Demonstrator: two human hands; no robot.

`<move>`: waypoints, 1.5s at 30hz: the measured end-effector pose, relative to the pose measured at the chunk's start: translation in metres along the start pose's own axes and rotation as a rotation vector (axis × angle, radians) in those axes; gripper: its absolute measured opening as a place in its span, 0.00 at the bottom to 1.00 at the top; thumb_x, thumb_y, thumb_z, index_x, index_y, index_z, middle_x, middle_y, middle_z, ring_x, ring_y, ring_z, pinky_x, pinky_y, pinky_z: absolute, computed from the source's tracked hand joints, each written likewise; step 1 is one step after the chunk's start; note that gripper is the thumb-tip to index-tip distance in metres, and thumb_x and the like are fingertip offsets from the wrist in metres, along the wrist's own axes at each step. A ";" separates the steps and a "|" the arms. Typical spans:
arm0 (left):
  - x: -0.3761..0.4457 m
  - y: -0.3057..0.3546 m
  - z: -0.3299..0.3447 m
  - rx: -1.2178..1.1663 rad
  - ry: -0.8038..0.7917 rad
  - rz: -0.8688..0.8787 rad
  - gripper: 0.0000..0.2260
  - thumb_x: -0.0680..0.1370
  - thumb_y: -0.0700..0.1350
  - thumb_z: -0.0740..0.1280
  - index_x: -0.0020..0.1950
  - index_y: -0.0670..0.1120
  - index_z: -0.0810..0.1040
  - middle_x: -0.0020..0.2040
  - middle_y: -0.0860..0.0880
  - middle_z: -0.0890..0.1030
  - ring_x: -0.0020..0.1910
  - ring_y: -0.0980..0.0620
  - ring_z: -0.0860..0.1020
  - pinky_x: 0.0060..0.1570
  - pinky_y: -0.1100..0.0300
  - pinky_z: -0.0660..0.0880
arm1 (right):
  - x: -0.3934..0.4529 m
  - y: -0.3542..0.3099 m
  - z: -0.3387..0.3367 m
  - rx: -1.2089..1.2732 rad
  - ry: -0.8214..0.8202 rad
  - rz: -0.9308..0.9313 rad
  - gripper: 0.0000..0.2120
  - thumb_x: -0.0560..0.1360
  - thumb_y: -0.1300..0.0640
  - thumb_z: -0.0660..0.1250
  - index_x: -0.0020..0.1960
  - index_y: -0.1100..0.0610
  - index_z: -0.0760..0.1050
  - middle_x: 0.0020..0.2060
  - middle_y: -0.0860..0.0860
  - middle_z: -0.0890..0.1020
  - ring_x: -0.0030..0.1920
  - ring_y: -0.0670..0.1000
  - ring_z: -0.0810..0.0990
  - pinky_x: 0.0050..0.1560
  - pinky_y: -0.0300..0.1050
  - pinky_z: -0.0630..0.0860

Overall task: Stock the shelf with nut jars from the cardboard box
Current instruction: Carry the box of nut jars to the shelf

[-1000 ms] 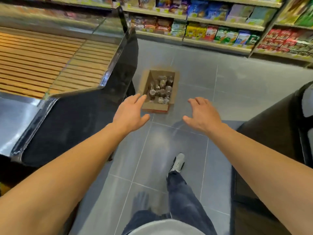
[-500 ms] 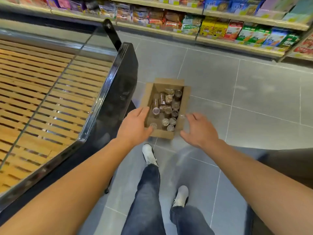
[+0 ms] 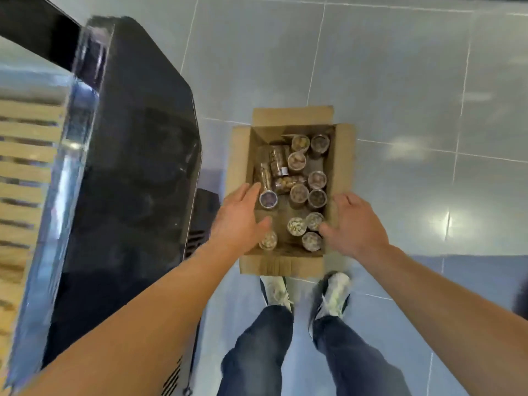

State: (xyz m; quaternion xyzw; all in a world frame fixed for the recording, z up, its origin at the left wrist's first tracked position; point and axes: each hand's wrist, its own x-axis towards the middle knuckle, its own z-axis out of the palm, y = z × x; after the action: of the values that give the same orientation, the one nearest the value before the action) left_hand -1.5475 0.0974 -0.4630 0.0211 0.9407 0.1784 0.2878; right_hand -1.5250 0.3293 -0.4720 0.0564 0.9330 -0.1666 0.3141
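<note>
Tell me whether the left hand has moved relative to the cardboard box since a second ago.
Yes: the left hand has advanced over the cardboard box, now at its left wall.

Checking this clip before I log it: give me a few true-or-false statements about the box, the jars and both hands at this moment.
1. The cardboard box sits on the tiled floor with its flaps open. True.
2. The left hand has lifted a jar clear of the box. False: it is spread open over the box's left edge, holding nothing.
3. The right hand is open at the box's right side. True.
4. Every jar in the box stands upright. False: several jars near the left wall lie on their sides, while others stand with lids up.
5. The box is empty. False: it holds many jars.
6. The person's shoes are just in front of the box's near flap. True.
</note>
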 end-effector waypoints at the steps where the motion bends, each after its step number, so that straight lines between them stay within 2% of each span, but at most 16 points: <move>1: 0.019 -0.008 0.014 -0.008 0.003 -0.008 0.34 0.77 0.53 0.67 0.79 0.48 0.56 0.79 0.47 0.58 0.76 0.45 0.57 0.73 0.51 0.59 | 0.020 0.006 0.014 0.002 -0.008 0.011 0.34 0.75 0.43 0.64 0.75 0.57 0.59 0.71 0.56 0.66 0.70 0.59 0.63 0.69 0.52 0.65; 6: 0.101 -0.045 0.088 -0.031 0.013 -0.060 0.34 0.77 0.53 0.67 0.79 0.49 0.56 0.78 0.47 0.59 0.76 0.46 0.59 0.72 0.48 0.62 | 0.110 0.031 0.081 0.010 -0.014 0.060 0.33 0.74 0.45 0.66 0.74 0.57 0.60 0.70 0.57 0.66 0.69 0.60 0.64 0.67 0.54 0.67; 10: 0.148 -0.065 0.130 -0.015 0.042 -0.061 0.33 0.77 0.53 0.67 0.79 0.50 0.56 0.78 0.48 0.60 0.75 0.46 0.61 0.72 0.48 0.64 | 0.165 0.048 0.113 0.001 0.071 0.081 0.34 0.74 0.48 0.67 0.74 0.57 0.58 0.73 0.56 0.62 0.70 0.61 0.62 0.69 0.54 0.64; 15: 0.187 -0.091 0.151 0.121 0.188 -0.069 0.35 0.76 0.51 0.69 0.78 0.48 0.57 0.77 0.45 0.61 0.75 0.42 0.58 0.73 0.45 0.60 | 0.200 0.065 0.145 -0.032 0.163 0.172 0.44 0.71 0.50 0.71 0.78 0.54 0.48 0.77 0.52 0.50 0.76 0.60 0.51 0.73 0.57 0.58; 18: 0.199 -0.108 0.161 0.146 0.201 -0.125 0.37 0.75 0.49 0.70 0.79 0.50 0.53 0.79 0.46 0.56 0.77 0.40 0.54 0.74 0.43 0.58 | 0.208 0.071 0.163 0.069 0.223 0.197 0.47 0.71 0.57 0.71 0.79 0.54 0.44 0.78 0.53 0.47 0.76 0.61 0.48 0.75 0.56 0.54; 20: 0.204 -0.116 0.166 0.096 0.178 -0.162 0.39 0.75 0.45 0.70 0.79 0.52 0.49 0.80 0.46 0.51 0.77 0.39 0.54 0.73 0.43 0.59 | 0.210 0.076 0.170 0.157 0.277 0.221 0.45 0.73 0.61 0.70 0.79 0.54 0.43 0.78 0.54 0.47 0.76 0.62 0.51 0.75 0.53 0.54; 22: 0.207 -0.122 0.170 0.014 0.160 -0.219 0.42 0.75 0.40 0.68 0.79 0.57 0.46 0.80 0.47 0.49 0.73 0.38 0.62 0.69 0.43 0.67 | 0.211 0.081 0.176 0.194 0.283 0.248 0.46 0.73 0.62 0.69 0.79 0.50 0.42 0.79 0.51 0.47 0.74 0.64 0.56 0.72 0.54 0.59; 24: 0.206 -0.127 0.170 -0.041 0.133 -0.268 0.44 0.75 0.33 0.64 0.77 0.63 0.42 0.80 0.49 0.50 0.66 0.38 0.71 0.61 0.41 0.73 | 0.210 0.082 0.180 0.254 0.278 0.293 0.47 0.72 0.65 0.68 0.78 0.44 0.42 0.79 0.47 0.45 0.68 0.67 0.66 0.62 0.55 0.69; 25: 0.205 -0.129 0.169 -0.054 0.126 -0.263 0.44 0.75 0.32 0.62 0.77 0.64 0.41 0.79 0.48 0.54 0.63 0.38 0.73 0.59 0.41 0.74 | 0.210 0.081 0.181 0.282 0.278 0.307 0.47 0.73 0.66 0.67 0.78 0.42 0.41 0.79 0.46 0.45 0.64 0.68 0.70 0.57 0.55 0.71; 26: 0.204 -0.130 0.168 -0.070 0.122 -0.243 0.45 0.75 0.31 0.62 0.77 0.65 0.41 0.77 0.47 0.60 0.61 0.39 0.75 0.58 0.41 0.74 | 0.209 0.079 0.181 0.301 0.283 0.312 0.46 0.73 0.67 0.65 0.78 0.41 0.41 0.79 0.46 0.46 0.63 0.68 0.72 0.55 0.55 0.71; 28: 0.206 -0.130 0.163 -0.121 0.117 -0.222 0.46 0.75 0.31 0.63 0.77 0.65 0.41 0.63 0.45 0.73 0.52 0.41 0.77 0.55 0.42 0.76 | 0.208 0.075 0.178 0.342 0.307 0.302 0.45 0.74 0.68 0.63 0.78 0.42 0.42 0.79 0.47 0.49 0.67 0.64 0.70 0.61 0.56 0.70; 30: 0.207 -0.128 0.159 -0.169 0.120 -0.243 0.46 0.75 0.32 0.64 0.77 0.66 0.41 0.50 0.47 0.75 0.46 0.44 0.77 0.52 0.44 0.78 | 0.208 0.070 0.175 0.415 0.362 0.284 0.43 0.75 0.69 0.62 0.79 0.42 0.44 0.78 0.47 0.55 0.71 0.58 0.67 0.67 0.53 0.66; 32: 0.203 -0.124 0.150 -0.202 0.155 -0.268 0.46 0.75 0.31 0.64 0.77 0.66 0.42 0.51 0.47 0.75 0.48 0.45 0.77 0.53 0.45 0.78 | 0.206 0.065 0.169 0.487 0.426 0.274 0.43 0.74 0.69 0.60 0.79 0.42 0.47 0.76 0.46 0.62 0.71 0.55 0.67 0.68 0.50 0.65; 35: 0.180 -0.116 0.126 -0.255 0.176 -0.288 0.45 0.76 0.30 0.63 0.77 0.67 0.44 0.65 0.44 0.73 0.54 0.46 0.76 0.57 0.46 0.77 | 0.185 0.057 0.154 0.529 0.437 0.246 0.42 0.73 0.70 0.60 0.79 0.42 0.49 0.75 0.46 0.65 0.71 0.53 0.68 0.69 0.46 0.64; 39: 0.125 -0.102 0.088 -0.308 0.194 -0.315 0.45 0.75 0.30 0.62 0.76 0.68 0.45 0.64 0.45 0.74 0.52 0.47 0.76 0.57 0.47 0.77 | 0.137 0.044 0.117 0.512 0.405 0.193 0.41 0.73 0.69 0.60 0.79 0.44 0.50 0.75 0.48 0.64 0.72 0.54 0.66 0.69 0.47 0.64; 45: 0.011 -0.062 0.032 -0.414 0.253 -0.381 0.44 0.75 0.31 0.63 0.76 0.69 0.48 0.63 0.47 0.75 0.56 0.49 0.76 0.62 0.52 0.75 | 0.040 0.030 0.035 0.420 0.369 0.069 0.40 0.73 0.68 0.61 0.79 0.45 0.52 0.75 0.50 0.65 0.71 0.55 0.67 0.70 0.48 0.65</move>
State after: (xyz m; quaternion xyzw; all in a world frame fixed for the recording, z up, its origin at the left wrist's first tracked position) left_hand -1.5354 0.0509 -0.5152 -0.2373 0.8996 0.3105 0.1950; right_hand -1.5305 0.3457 -0.5308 0.1812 0.9169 -0.3325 0.1261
